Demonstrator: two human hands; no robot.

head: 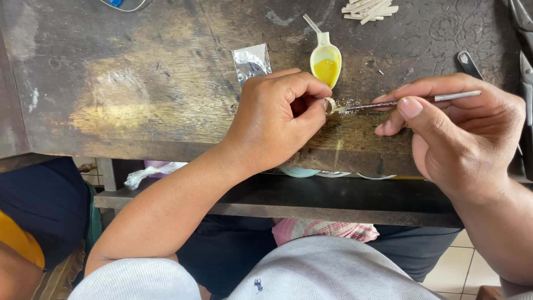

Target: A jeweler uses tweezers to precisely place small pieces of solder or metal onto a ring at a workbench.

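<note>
My left hand [277, 119] is closed, thumb and forefinger pinching a small pale metal ring [330, 105] against the worn wooden bench [139, 100]. My right hand [463, 130] grips a thin metal tool [422, 100] like a pen; its tip reaches left into the ring. Fine pale filings lie on the wood under the tool's tip. A white spoon [325, 58] with yellow liquid in its bowl lies just beyond the ring.
A small foil packet [252, 61] lies behind my left hand. A pile of pale sticks [371, 9] sits at the far edge. Dark pliers handles [524, 50] and a black-handled tool [469, 64] lie at the right. A shelf [311, 197] runs under the bench.
</note>
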